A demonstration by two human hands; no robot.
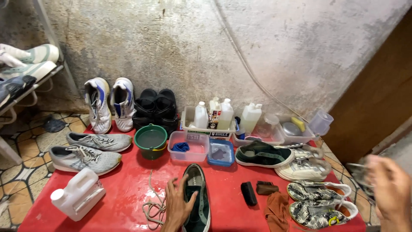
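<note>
On the red tabletop (128, 189), loose laces (152, 206) lie just left of the left hand (178, 206), which rests spread and flat on a dark green shoe (198, 197), pinning rather than gripping it. Just beyond its fingers stand a green bucket (150, 140) of water and a clear tub (189, 146); a careless shove of the shoe could tip either, in my judgement. Off to the right, the right hand (391, 189) is blurred, closed around something dark and thin I cannot identify. The shoe's heel and both wrists are cut off below.
</note>
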